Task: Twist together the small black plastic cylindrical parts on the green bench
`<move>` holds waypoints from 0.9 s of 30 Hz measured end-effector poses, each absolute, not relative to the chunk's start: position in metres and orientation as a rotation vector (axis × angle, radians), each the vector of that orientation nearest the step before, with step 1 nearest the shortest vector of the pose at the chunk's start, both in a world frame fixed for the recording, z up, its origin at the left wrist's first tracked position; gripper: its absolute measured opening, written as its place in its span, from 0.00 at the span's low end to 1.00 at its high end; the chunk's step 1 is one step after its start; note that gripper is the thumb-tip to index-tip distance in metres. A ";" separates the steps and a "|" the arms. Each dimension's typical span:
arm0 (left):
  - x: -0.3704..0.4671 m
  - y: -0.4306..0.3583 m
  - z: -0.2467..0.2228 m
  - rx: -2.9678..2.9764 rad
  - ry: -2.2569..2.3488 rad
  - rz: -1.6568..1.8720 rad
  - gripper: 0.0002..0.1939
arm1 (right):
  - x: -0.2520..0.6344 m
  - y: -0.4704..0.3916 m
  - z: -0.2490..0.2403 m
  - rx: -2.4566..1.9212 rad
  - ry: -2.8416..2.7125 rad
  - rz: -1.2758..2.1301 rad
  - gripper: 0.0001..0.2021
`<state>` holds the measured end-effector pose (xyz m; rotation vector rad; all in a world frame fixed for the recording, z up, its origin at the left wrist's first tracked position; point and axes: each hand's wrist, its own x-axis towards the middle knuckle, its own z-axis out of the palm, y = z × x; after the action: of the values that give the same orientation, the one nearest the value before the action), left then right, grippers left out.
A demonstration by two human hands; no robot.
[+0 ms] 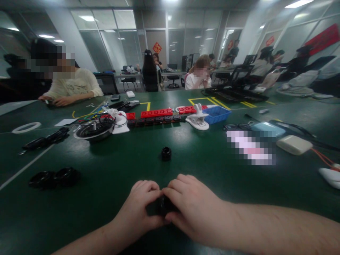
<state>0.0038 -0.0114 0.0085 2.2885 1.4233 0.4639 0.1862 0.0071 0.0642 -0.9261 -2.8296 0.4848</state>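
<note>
Between my hands, low in the middle of the head view, is a glossy black round part (pixel 165 205), mostly covered by fingers. My left hand (pixel 142 202) curls around its left side, thumb and fingertips touching it. From the right, my right hand (pixel 192 203) grips it with the fingers over the top and the thumb below. Straight ahead on the green table (pixel 127 156) sits a small black ring-shaped part (pixel 166 154) with a hole in it. Two larger black rings (pixel 54 178) lie side by side at the left.
Farther off stand a metal bowl (pixel 92 132) with black cables, a row of red blocks (pixel 156 112), a white clip (pixel 198 118) and a blue bin (pixel 217 114). At right lie a pale power bank (pixel 294 144) and a white mouse (pixel 330 177). Another person (pixel 71 85) sits at left.
</note>
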 end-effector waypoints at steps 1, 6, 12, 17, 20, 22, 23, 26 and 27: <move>0.004 -0.011 0.008 2.286 1.435 0.468 0.13 | 0.186 0.008 0.064 -0.920 -2.832 0.482 0.13; 0.004 -0.012 0.008 2.262 1.483 0.469 0.12 | 0.186 0.014 0.066 -0.886 -2.832 0.468 0.13; 0.003 -0.012 0.006 2.286 1.522 0.529 0.15 | 0.186 0.016 0.065 -0.901 -2.819 0.467 0.14; 0.003 -0.012 0.005 2.309 1.519 0.528 0.14 | 0.186 0.015 0.063 -0.899 -2.799 0.457 0.14; 0.003 -0.012 0.005 2.299 1.522 0.524 0.12 | 0.186 0.014 0.063 -0.894 -2.797 0.456 0.14; 0.003 -0.012 0.005 2.296 1.521 0.526 0.12 | 0.186 0.014 0.063 -0.901 -2.797 0.463 0.14; 0.004 -0.012 0.005 2.295 1.521 0.529 0.12 | 0.186 0.014 0.064 -0.907 -2.795 0.466 0.13; 0.004 -0.012 0.006 2.287 1.527 0.540 0.11 | 0.185 0.015 0.064 -0.924 -2.786 0.463 0.14; 0.004 -0.012 0.006 2.281 1.531 0.543 0.11 | 0.185 0.016 0.063 -0.925 -2.782 0.459 0.14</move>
<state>0.0042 -0.0117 0.0061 2.2808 1.5311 0.5425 0.1846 0.0155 0.0631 -0.9253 -2.7824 0.4589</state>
